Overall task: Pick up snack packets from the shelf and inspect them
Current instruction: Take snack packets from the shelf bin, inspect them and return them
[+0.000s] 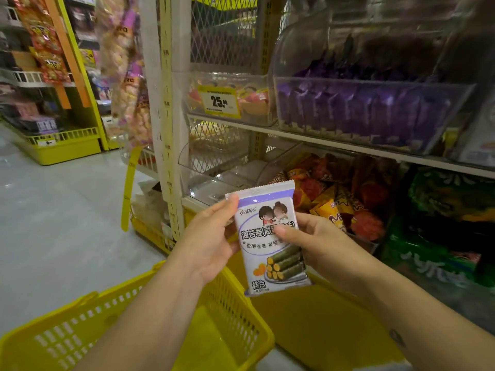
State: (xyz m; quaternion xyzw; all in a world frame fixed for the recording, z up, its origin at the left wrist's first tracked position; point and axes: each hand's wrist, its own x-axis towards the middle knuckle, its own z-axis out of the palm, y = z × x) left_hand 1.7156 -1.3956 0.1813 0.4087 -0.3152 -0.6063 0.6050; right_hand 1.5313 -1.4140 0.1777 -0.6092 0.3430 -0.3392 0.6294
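A white and purple snack packet (267, 236) with a picture of seaweed rolls is held upright in front of the shelf, its printed face toward me. My left hand (206, 236) pinches its upper left edge with thumb on the front. My right hand (313, 239) grips its right side, thumb lying across the print. Behind it, a clear bin (375, 113) on the upper shelf holds several purple packets, and a lower bin holds orange and red packets (334, 194).
A yellow shopping basket (128, 330) hangs under my left forearm. A clear bin with a yellow price tag (218, 101) sits at the shelf's left end. Green bags (442, 210) fill the lower right. Grey floor and another yellow shelf unit (53, 145) lie to the left.
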